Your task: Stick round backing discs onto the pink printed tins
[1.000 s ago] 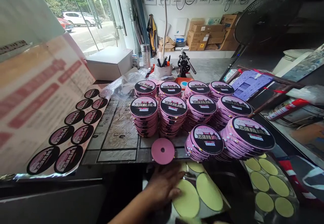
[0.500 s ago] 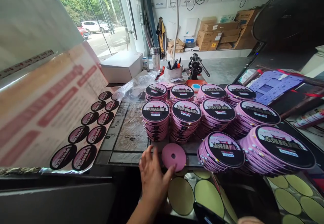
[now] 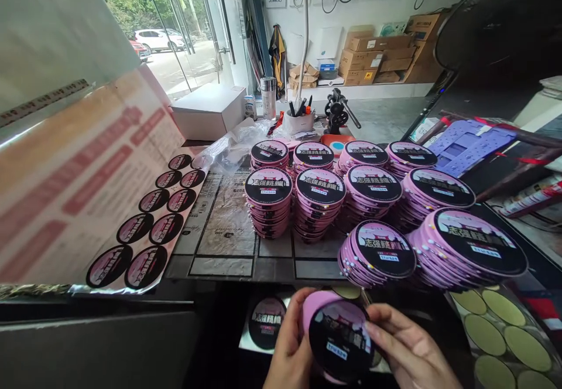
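Note:
In front of my lap, my left hand (image 3: 290, 342) grips a pink foam disc (image 3: 312, 302) by its left edge. A round black-and-pink label (image 3: 341, 342) lies over most of that disc, slightly off-centre. My right hand (image 3: 406, 339) pinches the label's right edge between thumb and fingers. Whether the label is stuck to the disc cannot be seen. Left of my hands is a sheet piece with another round label (image 3: 267, 321). Beyond my hands stand stacks of labelled pink discs, the nearest being a leaning stack (image 3: 380, 254) and a larger stack (image 3: 474, 248).
A sheet of round labels (image 3: 151, 231) leans at the left of the table (image 3: 223, 219). Backing sheet with yellowish circles (image 3: 487, 333) lies at the lower right. Farther back are a white box (image 3: 208, 113), crumpled plastic (image 3: 237, 143), a pen holder (image 3: 298, 122) and a large black fan (image 3: 496, 31).
My left hand has lifted the pink disc off the table edge and brought it down towards me. My right hand has come up with the label, which now overlaps the disc.

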The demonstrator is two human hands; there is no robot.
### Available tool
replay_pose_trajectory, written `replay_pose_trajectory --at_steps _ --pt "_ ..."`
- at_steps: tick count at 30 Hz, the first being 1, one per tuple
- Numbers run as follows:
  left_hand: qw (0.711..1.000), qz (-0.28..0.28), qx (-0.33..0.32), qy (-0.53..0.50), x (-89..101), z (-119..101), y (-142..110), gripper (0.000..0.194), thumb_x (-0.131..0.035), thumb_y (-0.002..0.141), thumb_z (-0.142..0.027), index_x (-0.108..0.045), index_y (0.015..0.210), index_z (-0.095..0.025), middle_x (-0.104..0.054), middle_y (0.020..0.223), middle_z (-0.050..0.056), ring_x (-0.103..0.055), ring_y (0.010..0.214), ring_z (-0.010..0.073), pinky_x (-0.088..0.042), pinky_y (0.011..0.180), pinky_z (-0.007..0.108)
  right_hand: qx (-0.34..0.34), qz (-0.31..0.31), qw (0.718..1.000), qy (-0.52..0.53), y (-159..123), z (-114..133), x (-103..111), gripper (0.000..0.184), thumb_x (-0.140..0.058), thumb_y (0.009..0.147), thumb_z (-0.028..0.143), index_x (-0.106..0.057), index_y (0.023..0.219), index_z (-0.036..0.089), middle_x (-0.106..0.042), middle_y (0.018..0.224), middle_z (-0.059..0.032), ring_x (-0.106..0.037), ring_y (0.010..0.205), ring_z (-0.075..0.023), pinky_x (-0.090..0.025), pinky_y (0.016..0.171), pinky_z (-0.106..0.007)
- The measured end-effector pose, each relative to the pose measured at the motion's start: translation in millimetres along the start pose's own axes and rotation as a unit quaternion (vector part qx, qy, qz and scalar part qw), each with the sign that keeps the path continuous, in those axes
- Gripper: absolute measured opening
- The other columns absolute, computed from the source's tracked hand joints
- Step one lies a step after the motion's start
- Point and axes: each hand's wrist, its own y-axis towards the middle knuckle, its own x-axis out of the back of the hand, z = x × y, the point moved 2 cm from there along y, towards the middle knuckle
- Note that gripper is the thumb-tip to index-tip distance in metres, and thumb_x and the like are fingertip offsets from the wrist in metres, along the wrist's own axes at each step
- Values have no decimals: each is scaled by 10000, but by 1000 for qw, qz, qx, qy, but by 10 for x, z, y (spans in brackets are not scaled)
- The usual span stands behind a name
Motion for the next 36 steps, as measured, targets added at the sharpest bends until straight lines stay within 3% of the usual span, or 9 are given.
replay_pose_trajectory --at_steps 4,7,10,15,20,26,30,36 --pt "974 118 71 -177 -5 36 -123 641 -765 618 -246 -498 1196 -314 -615 1191 26 -567 1092 204 -362 986 346 -33 -27 999 4 30 8 -31 318 -880 368 368 -722 609 233 -692 602 -23 -606 577 -139 -500 541 -187" --pt "978 99 95 -157 29 23 -155 686 -749 628 -155 -468 1219 -358 -593 1226 24 -668 845 157 -510 774 297 -20 -18 999 -25 6 16 -2 317 -870 397 392 -723 631 235 -687 606 -20 -599 583 -142 -497 543 -189" --pt "981 76 118 -133 34 -8 -158 696 -714 644 -99 -442 1234 -349 -586 1239 43 -674 709 140 -529 574 249 -7 15 998 -65 -11 6 19 288 -846 466 406 -715 652 229 -680 623 -17 -597 600 -145 -496 552 -195" --pt "967 120 145 -171 32 -49 -161 797 -663 550 31 -458 1228 -334 -594 1246 38 -677 848 199 -535 686 312 1 39 992 -117 0 -26 42 284 -804 545 436 -698 682 211 -653 629 -3 -563 574 -128 -474 527 -193" --pt "966 124 153 -165 47 -61 -164 803 -678 506 42 -508 1209 -305 -621 1223 53 -615 1044 235 -492 801 309 36 55 984 -168 -2 -2 77 252 -773 587 427 -689 676 207 -647 635 -8 -563 600 -143 -476 556 -211" --pt "966 131 157 -161 51 -49 -153 823 -666 493 66 -501 1213 -294 -645 1183 46 -629 1012 214 -482 822 312 25 60 983 -173 -20 28 79 231 -765 599 415 -683 675 212 -644 637 -2 -557 614 -139 -466 578 -206" --pt "964 148 141 -172 53 -41 -152 850 -717 467 56 -501 1207 -302 -626 1208 37 -604 1055 243 -490 838 358 37 73 979 -186 -11 24 82 202 -751 623 405 -685 681 223 -641 631 9 -548 602 -127 -459 568 -191" --pt "974 129 126 -134 17 -74 -158 792 -794 481 -27 -532 1173 -310 -641 1166 18 -593 1063 222 -485 851 341 48 73 977 -196 -5 15 80 176 -737 643 391 -687 697 230 -647 645 9 -557 617 -133 -464 575 -189"
